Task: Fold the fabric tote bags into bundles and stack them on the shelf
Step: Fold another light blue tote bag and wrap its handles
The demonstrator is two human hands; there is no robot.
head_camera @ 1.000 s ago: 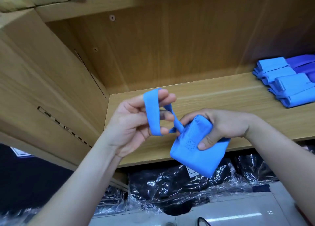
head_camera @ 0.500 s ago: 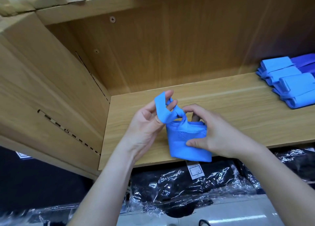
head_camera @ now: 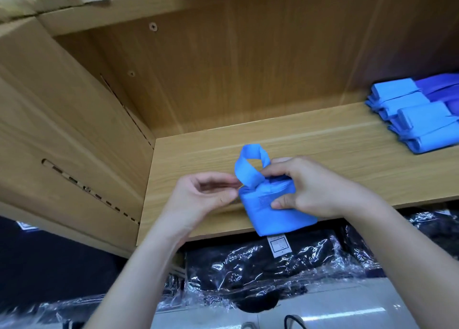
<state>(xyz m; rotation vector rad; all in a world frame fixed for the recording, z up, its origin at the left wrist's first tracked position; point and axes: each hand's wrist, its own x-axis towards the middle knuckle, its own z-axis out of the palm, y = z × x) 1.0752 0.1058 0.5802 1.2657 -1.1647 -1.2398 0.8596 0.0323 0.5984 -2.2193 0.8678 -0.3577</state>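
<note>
A folded blue tote bag [head_camera: 275, 217] rests on the front edge of the wooden shelf [head_camera: 323, 149], partly overhanging it. Its strap [head_camera: 248, 167] stands up in a loop above the bundle's top left corner. My right hand [head_camera: 308, 189] grips the bundle from the right, thumb pressed on its front and fingers curled over the top by the strap's base. My left hand [head_camera: 206, 197] sits at the bundle's left edge, its fingertips and thumb pinching the fabric where the strap comes down. A stack of folded blue and purple bundles [head_camera: 417, 120] lies at the shelf's right end.
The shelf's side panel [head_camera: 74, 130] rises on the left and its back wall [head_camera: 236, 67] behind. Below the shelf lie dark items wrapped in clear plastic [head_camera: 260, 266] on a pale floor.
My left fingers have slipped out of the strap loop and dropped to the bundle's left edge. The loop now stands free, and the bundle has come down onto the shelf edge.
</note>
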